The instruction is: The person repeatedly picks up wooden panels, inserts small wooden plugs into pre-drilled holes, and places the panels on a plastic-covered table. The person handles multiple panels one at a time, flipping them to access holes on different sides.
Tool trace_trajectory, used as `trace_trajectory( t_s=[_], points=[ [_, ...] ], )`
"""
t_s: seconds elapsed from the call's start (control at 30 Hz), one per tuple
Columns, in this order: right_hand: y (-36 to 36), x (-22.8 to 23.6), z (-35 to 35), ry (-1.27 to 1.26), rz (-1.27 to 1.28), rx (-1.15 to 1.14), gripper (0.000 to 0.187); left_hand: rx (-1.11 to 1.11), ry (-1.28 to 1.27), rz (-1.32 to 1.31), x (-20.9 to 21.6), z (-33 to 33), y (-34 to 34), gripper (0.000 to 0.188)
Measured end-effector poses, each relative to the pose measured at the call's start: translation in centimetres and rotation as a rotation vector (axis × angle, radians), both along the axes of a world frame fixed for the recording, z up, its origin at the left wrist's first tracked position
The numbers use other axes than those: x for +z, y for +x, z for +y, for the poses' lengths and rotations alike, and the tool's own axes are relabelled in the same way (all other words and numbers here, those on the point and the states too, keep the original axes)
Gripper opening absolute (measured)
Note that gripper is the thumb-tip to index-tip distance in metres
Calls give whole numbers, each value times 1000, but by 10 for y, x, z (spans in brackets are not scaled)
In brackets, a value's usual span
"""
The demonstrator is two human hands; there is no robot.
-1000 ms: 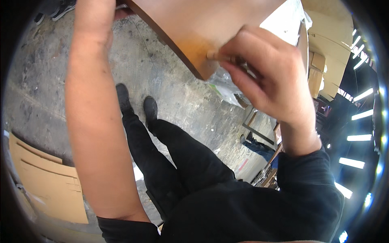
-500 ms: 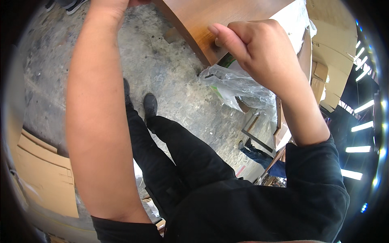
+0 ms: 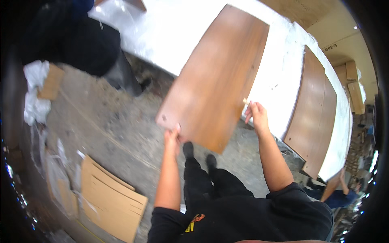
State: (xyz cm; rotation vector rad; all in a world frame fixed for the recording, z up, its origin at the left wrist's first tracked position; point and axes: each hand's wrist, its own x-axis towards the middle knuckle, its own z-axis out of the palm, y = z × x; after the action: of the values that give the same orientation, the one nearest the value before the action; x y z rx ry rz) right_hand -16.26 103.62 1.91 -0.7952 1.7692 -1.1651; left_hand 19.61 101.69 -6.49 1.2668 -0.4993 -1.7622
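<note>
A long brown wooden panel [image 3: 219, 73] with small dark holes near its edges lies partly on the white-covered table, its near end jutting out over the floor. My left hand [image 3: 173, 137] grips the panel's near left edge, thumb on top and fingers beneath. At the panel's right edge, my right hand [image 3: 257, 115] is pinched on a small pale peg, which looks like a wooden dowel [image 3: 245, 101]. Whether the dowel sits in the edge or only touches it, I cannot tell.
More brown panels [image 3: 312, 109] lie on the right of the white table surface [image 3: 275, 77]. Another person in dark clothes [image 3: 77, 44] stands at the far left. Flattened cardboard [image 3: 113, 198] lies on the floor at left. A person's arm [image 3: 343, 182] reaches in at lower right.
The view has shifted, showing more of the table. My left hand, formerly at the top edge, now shows on the panel's near edge. My right hand appears farther from me, beside the panel's right edge.
</note>
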Motion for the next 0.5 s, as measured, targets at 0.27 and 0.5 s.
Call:
trace_trajectory(
  t_s=[0.27, 0.5],
  points=[
    [55, -10, -60, 54, 140, -208, 47, -107, 322, 231, 27, 21, 25, 50],
    [59, 7, -210, -106, -288, -377, 29, -303, 131, 269, 10, -146, 43, 67]
  ],
)
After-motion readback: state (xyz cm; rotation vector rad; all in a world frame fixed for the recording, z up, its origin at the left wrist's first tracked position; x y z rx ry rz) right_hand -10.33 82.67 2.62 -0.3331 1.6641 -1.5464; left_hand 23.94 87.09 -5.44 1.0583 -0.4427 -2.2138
